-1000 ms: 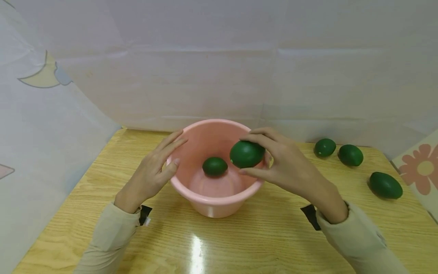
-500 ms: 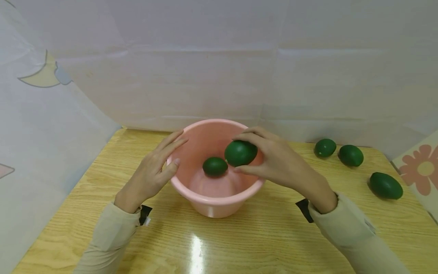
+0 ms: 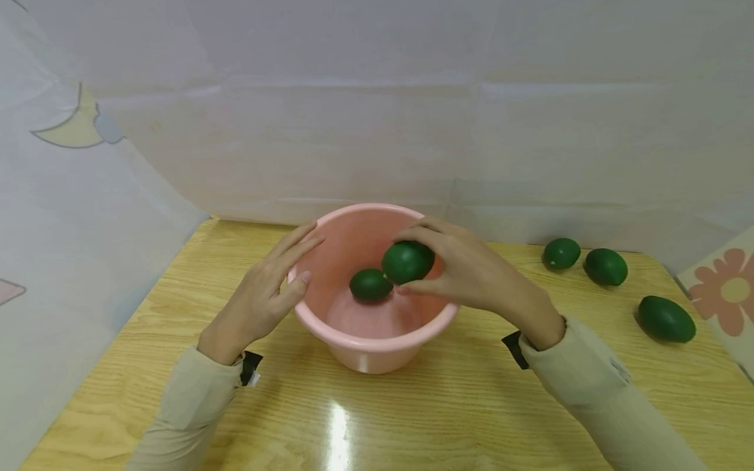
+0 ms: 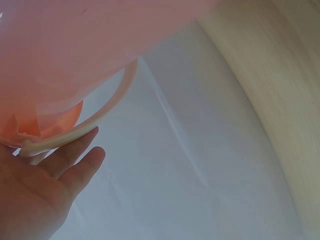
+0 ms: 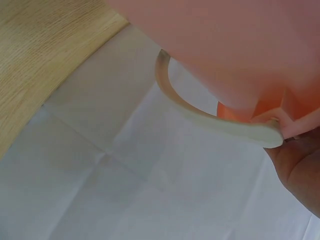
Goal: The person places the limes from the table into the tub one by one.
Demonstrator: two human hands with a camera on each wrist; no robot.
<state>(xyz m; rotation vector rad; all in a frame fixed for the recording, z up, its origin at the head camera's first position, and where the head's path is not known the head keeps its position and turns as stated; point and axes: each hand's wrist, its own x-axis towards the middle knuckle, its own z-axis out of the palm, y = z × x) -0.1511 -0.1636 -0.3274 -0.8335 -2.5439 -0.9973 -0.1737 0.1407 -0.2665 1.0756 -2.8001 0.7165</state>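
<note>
A pink bucket (image 3: pixel 375 345) stands on the table. One dark green avocado (image 3: pixel 369 286) lies on its bottom. Over the right part of the bucket's mouth, my right hand (image 3: pixel 474 271) grips another avocado (image 3: pixel 406 262) between thumb and fingers, and in the head view this fruit slightly overlaps the lower one. My left hand (image 3: pixel 263 291) rests at the left rim with its fingers extended. Below the rim, the left wrist view has the bucket's pale handle (image 4: pixel 119 95) beside the left fingers. In the right wrist view, part of the right hand (image 5: pixel 302 165) shows past the handle (image 5: pixel 220 125).
Two avocados, one left (image 3: pixel 561 254) and one right (image 3: pixel 605 267), lie near the table's back right edge. A third avocado (image 3: pixel 665 319) lies closer, by the right edge. A pale sheet (image 3: pixel 353 144) hangs behind the wooden table (image 3: pixel 283 418).
My right hand has moved left and inward over the bucket, carrying the gripped avocado from the right rim toward the one inside. My left hand has stayed at the rim.
</note>
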